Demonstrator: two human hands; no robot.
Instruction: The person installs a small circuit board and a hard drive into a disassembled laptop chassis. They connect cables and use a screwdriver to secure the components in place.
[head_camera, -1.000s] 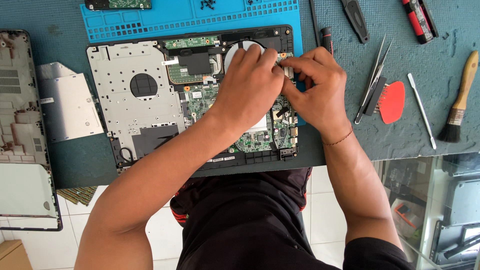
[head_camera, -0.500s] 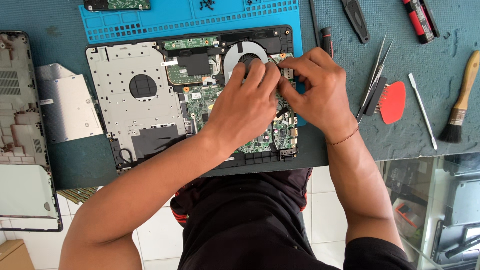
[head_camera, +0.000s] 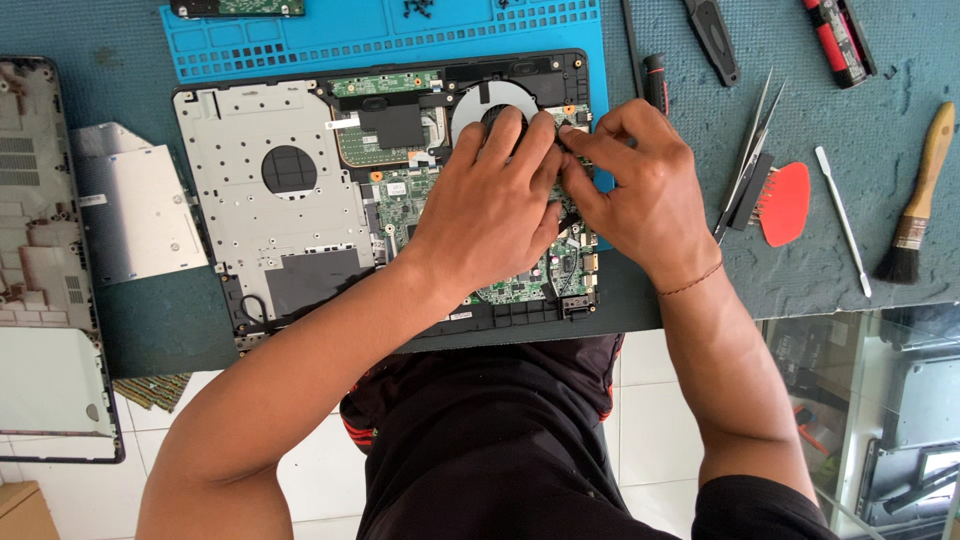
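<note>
Both forearms are bare to above the elbow. The right hand (head_camera: 640, 185) has a thin reddish-brown cord bracelet (head_camera: 690, 282) around its wrist. The left hand (head_camera: 490, 215) wears nothing. The person wears a black shirt (head_camera: 500, 450) with short sleeves, and red stripes (head_camera: 357, 437) show at the waist.

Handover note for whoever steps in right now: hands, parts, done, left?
Left hand lies on the opened laptop, fingers over the fan.
Right hand pinches something small by the fan's right edge; too hidden to identify.
Done: bottom cover off, drive out, both at left.
Left: fan and board still in place.
Tweezers and brush lie at right.
</note>
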